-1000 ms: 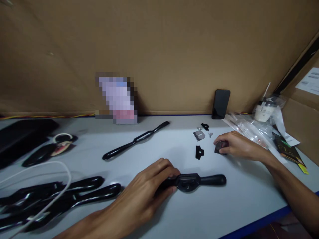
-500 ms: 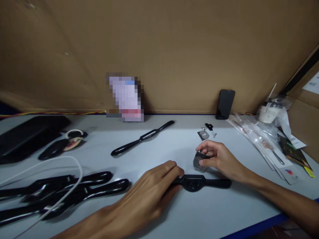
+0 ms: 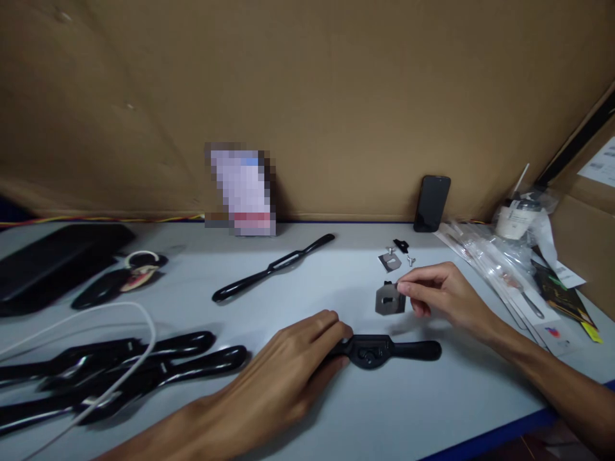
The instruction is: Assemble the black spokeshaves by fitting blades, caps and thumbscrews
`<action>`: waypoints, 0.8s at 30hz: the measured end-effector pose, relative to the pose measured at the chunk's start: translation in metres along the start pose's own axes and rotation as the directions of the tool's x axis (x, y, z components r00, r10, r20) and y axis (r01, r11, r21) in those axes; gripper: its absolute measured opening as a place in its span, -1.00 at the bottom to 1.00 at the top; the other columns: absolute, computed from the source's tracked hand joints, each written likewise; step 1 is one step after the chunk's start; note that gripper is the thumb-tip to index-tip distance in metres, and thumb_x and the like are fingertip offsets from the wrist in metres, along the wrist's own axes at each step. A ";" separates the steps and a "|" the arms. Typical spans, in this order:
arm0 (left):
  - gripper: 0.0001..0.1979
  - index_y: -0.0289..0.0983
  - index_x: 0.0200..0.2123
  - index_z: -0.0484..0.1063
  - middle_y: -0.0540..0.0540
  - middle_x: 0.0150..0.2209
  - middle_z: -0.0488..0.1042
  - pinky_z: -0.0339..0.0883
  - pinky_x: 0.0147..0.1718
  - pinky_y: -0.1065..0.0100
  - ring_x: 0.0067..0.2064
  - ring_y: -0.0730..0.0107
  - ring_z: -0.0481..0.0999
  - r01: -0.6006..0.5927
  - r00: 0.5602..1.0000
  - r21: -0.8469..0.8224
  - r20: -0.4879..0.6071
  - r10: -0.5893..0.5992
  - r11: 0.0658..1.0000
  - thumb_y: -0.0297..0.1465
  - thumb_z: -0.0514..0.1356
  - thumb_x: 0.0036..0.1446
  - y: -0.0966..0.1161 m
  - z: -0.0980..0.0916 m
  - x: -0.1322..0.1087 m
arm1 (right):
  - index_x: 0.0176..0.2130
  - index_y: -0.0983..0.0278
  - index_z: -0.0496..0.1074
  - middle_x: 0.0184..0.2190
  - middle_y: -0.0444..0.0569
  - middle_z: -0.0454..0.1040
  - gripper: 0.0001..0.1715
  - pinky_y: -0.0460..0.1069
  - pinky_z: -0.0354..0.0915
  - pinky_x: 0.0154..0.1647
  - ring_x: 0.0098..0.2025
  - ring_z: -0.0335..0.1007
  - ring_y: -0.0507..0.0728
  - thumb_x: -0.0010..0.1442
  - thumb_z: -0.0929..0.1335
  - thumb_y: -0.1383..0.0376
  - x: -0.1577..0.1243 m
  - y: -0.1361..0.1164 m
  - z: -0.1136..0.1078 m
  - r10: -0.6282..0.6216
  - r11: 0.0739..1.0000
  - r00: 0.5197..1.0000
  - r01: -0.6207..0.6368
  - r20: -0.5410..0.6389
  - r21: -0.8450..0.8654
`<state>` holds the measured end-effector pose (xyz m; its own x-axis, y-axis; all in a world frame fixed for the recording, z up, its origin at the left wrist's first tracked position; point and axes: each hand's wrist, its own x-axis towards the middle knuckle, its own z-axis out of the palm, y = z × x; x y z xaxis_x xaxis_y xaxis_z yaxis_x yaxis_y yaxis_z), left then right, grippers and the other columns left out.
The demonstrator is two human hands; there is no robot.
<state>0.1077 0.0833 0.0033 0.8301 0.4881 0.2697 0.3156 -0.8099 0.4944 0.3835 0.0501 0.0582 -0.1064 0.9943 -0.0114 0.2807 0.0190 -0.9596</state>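
Observation:
My left hand (image 3: 298, 362) is closed around the left handle of a black spokeshave body (image 3: 369, 353), which rests on the table with its right handle showing. My right hand (image 3: 439, 296) pinches a grey slotted spokeshave blade (image 3: 390, 302) by its right edge, apart from the body and a little above it in the picture. A small dark bit shows at the blade's top; I cannot tell what it is. Farther back lie another blade (image 3: 388, 262), a small black clamp piece (image 3: 401, 246) and silver thumbscrews (image 3: 411, 261).
Another black spokeshave body (image 3: 278, 262) lies at mid-table. Several more black spokeshaves (image 3: 192, 363) are heaped left under a white cable (image 3: 148, 314). Keys (image 3: 139, 272) and a black case (image 3: 62, 262) lie behind. A phone (image 3: 431, 203), packets (image 3: 504, 282) and a cup (image 3: 516, 221) stand at right.
My right hand has drawn slightly to the right and turned the blade, so its slotted face now shows. The left hand and spokeshave body have hardly moved.

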 end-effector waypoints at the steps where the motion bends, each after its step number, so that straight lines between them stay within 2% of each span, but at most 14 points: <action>1: -0.80 -0.18 -0.04 0.42 -0.05 -0.21 0.49 0.34 -0.32 0.28 -0.26 0.24 0.52 0.004 1.000 0.000 0.006 -0.004 1.000 -0.50 0.02 0.46 0.000 0.000 0.000 | -0.36 0.25 0.61 -0.58 -0.13 0.50 -0.69 -0.02 0.28 -0.46 -0.55 0.31 0.04 0.21 0.49 0.06 0.001 0.001 0.001 0.026 0.999 1.000 -0.026 0.017 0.043; 5: -0.79 -0.18 -0.03 0.42 -0.05 -0.22 0.49 0.35 -0.33 0.29 -0.27 0.25 0.53 -0.007 1.000 -0.001 -0.012 0.007 1.000 -0.53 0.04 0.43 0.000 -0.001 0.000 | -0.29 0.28 0.62 -0.35 0.03 0.65 -0.63 -0.01 0.39 -0.45 -0.42 0.50 0.10 0.23 0.50 0.01 0.002 0.006 0.007 0.091 0.976 0.994 -0.100 0.051 0.193; 8: -0.80 -0.19 -0.04 0.41 -0.04 -0.24 0.47 0.34 -0.37 0.31 -0.30 0.27 0.51 -0.043 0.998 0.017 -0.039 0.043 0.999 -0.54 0.04 0.43 0.001 0.000 0.000 | -0.19 0.25 0.61 -0.38 -0.05 0.61 -0.78 0.01 0.40 -0.36 -0.39 0.49 0.10 0.20 0.51 0.16 0.003 0.011 0.014 0.062 0.989 0.998 -0.064 0.021 0.131; 11: -0.79 -0.20 -0.05 0.40 -0.03 -0.26 0.44 0.32 -0.40 0.32 -0.34 0.29 0.49 -0.070 0.995 0.044 -0.064 0.073 0.997 -0.55 0.01 0.44 0.002 0.001 -0.001 | -0.06 0.21 0.54 -0.45 -0.18 0.54 -0.69 0.00 0.34 -0.29 -0.39 0.46 0.08 0.15 0.47 0.36 0.003 0.014 0.022 0.050 0.998 0.999 -0.050 0.002 0.034; 14: -0.77 -0.20 -0.04 0.39 -0.02 -0.26 0.44 0.33 -0.40 0.32 -0.35 0.29 0.48 -0.072 0.995 0.066 -0.058 0.076 0.995 -0.56 0.00 0.44 0.003 0.002 -0.001 | -0.13 0.23 0.54 -0.43 -0.17 0.54 -0.76 -0.03 0.26 -0.33 -0.40 0.40 0.06 0.18 0.40 0.43 0.001 0.015 0.029 0.054 0.997 0.998 -0.052 0.034 -0.053; 17: -0.79 -0.19 -0.07 0.38 -0.02 -0.26 0.43 0.31 -0.41 0.32 -0.35 0.30 0.47 -0.067 0.996 0.062 -0.047 0.070 0.996 -0.55 0.00 0.45 0.002 0.003 -0.002 | -0.13 0.24 0.57 -0.42 -0.17 0.55 -0.74 -0.04 0.22 -0.36 -0.43 0.36 0.04 0.21 0.36 0.46 -0.001 0.015 0.031 0.071 0.995 0.991 -0.062 0.110 -0.084; 20: -0.81 -0.18 -0.10 0.34 -0.01 -0.26 0.42 0.29 -0.41 0.33 -0.36 0.31 0.47 -0.041 0.999 0.031 -0.033 0.042 0.999 -0.54 -0.01 0.45 0.002 0.003 -0.002 | -0.15 0.24 0.58 -0.41 -0.15 0.59 -0.75 -0.04 0.25 -0.33 -0.40 0.42 0.06 0.23 0.35 0.46 -0.003 0.017 0.032 0.086 0.993 0.983 -0.072 0.159 -0.091; 24: -0.81 -0.17 -0.06 0.32 -0.02 -0.23 0.42 0.30 -0.39 0.33 -0.34 0.31 0.48 -0.019 1.000 0.028 0.002 0.018 0.999 -0.51 -0.04 0.49 0.003 0.003 -0.002 | -0.22 0.23 0.62 -0.37 -0.13 0.62 -0.74 -0.02 0.32 -0.27 -0.32 0.50 0.09 0.23 0.35 0.49 -0.001 0.020 0.035 0.063 0.990 0.987 -0.043 0.150 -0.134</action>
<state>0.1081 0.0793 0.0016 0.8366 0.4724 0.2772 0.3127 -0.8275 0.4664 0.3554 0.0453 0.0292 -0.2300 0.9665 -0.1139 0.4104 -0.0098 -0.9118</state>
